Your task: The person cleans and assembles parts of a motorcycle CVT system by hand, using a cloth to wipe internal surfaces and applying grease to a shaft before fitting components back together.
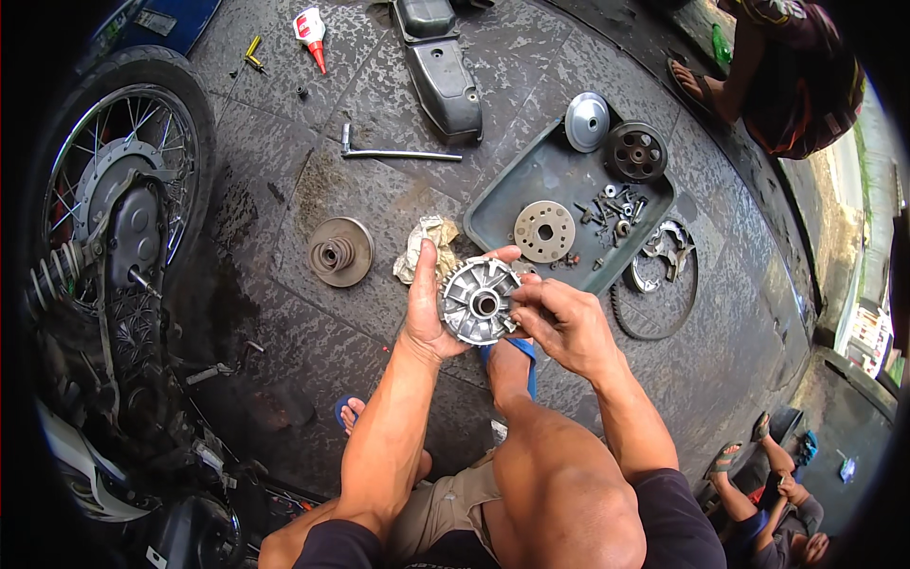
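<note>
My left hand [426, 308] holds a round silver metal housing [464, 303] with radial ribs and a central bore, cradled from the left and behind. My right hand [559, 318] is at the housing's right edge, thumb and fingers bent together; what lies between its fingertips is too small to make out. Crumpled cream paper [418, 248] lies just behind the left hand. A stepped pulley part [340, 251] rests on the floor to the left, and a tray [512, 174] holds two discs, a holed plate [544, 230] and several bolts.
A motorcycle wheel [187, 228] and frame fill the left. A black cover [439, 81], red-capped bottle [311, 38], wrench [403, 155] and yellow tool [253, 52] lie at the back. A belt [654, 334] lies right. People's legs [716, 90] appear upper and lower right.
</note>
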`<state>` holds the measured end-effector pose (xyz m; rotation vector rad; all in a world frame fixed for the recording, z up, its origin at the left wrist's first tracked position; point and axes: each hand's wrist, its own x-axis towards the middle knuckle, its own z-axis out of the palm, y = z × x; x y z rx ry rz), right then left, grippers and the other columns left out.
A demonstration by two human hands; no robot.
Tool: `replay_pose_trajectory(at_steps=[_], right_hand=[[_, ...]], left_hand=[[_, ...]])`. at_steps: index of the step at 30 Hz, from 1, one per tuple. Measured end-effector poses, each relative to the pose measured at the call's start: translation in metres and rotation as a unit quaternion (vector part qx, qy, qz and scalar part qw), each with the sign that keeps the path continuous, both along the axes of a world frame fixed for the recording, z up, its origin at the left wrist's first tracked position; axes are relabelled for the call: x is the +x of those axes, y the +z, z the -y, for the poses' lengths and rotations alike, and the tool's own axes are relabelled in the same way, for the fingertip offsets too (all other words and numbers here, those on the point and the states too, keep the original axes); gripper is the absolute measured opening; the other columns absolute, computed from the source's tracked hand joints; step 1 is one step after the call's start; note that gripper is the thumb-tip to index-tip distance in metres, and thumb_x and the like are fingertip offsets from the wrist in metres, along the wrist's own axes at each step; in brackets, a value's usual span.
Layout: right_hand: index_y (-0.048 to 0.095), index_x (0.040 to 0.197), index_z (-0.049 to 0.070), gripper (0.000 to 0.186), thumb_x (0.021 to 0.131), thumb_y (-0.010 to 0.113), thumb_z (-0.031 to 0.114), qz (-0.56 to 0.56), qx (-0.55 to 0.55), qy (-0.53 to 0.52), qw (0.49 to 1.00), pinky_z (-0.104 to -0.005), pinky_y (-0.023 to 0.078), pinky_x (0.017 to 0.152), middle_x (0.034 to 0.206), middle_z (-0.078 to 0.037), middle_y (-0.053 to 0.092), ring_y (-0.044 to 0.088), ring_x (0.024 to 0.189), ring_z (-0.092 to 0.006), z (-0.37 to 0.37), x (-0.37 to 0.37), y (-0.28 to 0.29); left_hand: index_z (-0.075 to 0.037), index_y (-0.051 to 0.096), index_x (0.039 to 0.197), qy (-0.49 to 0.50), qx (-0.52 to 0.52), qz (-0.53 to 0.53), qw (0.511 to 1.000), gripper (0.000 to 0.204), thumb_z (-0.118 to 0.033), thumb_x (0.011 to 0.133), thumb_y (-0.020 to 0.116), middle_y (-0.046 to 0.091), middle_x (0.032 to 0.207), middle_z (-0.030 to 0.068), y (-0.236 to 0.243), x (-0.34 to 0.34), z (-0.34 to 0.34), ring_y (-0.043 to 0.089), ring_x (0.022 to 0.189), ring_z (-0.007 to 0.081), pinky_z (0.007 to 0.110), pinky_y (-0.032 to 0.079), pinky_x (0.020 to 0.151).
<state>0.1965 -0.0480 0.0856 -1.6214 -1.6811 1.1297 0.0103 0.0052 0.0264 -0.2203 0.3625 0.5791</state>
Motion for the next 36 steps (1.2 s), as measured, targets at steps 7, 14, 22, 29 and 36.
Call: replay_pose_trajectory(at_steps=[7,14,22,29,36], right_hand=[[0.070,0.105,0.005,0.023,0.083,0.075,0.007,0.091,0.089,0.036,0.991,-0.0383,0.059,0.075,0.096,-0.014,0.070,0.071,0.099,-0.0305,0.002,-0.002,0.001],[0.069,0.103,0.005,0.023,0.081,0.073,0.003,0.056,0.113,0.007,0.992,-0.0363,0.057,0.067,0.094,-0.014,0.070,0.070,0.078,-0.0286,-0.001,0.001,-0.003],[0.060,0.111,-0.005,0.022,0.091,0.054,0.001,-0.490,-0.236,-0.280,0.791,-0.0315,0.057,0.063,0.103,-0.017,0.069,0.067,0.079,-0.0175,0.001,0.013,-0.004],[0.052,0.132,-0.011,0.050,0.083,0.047,-0.002,-0.682,-0.260,-0.254,0.635,-0.0382,0.061,0.081,0.124,-0.029,0.063,0.070,0.090,-0.0310,-0.003,0.018,0.000],[0.058,0.117,-0.009,0.037,0.083,0.043,-0.006,-0.372,-0.336,-0.240,0.832,-0.0200,0.036,0.046,0.087,-0.004,0.058,0.047,0.060,-0.0058,-0.004,0.004,0.007]], left_hand=[[0.002,0.038,0.147,0.001,0.016,0.059,0.998,0.105,-0.084,0.089,0.023,0.056,0.131,0.0334,-0.005,-0.001,0.000,0.062,0.117,0.0411,0.055,0.054,0.097],[0.002,0.037,0.148,-0.008,0.009,0.065,0.998,0.108,-0.086,0.087,0.025,0.056,0.131,0.0317,-0.005,-0.003,0.001,0.061,0.120,0.0414,0.063,0.055,0.091],[0.001,0.037,0.148,-0.023,0.026,0.019,0.999,0.107,-0.086,0.087,0.028,0.056,0.132,0.0299,-0.001,-0.002,0.000,0.060,0.118,0.0448,0.064,0.054,0.092],[0.003,0.042,0.143,0.047,-0.021,0.011,0.999,0.101,-0.082,0.087,0.040,0.060,0.128,0.0277,0.002,0.003,0.002,0.064,0.112,0.0427,0.063,0.053,0.095],[-0.006,0.044,0.146,0.159,0.007,0.006,0.987,0.103,-0.084,0.079,0.052,0.046,0.145,0.0257,0.012,0.019,0.002,0.049,0.130,0.0447,0.063,0.043,0.106]])
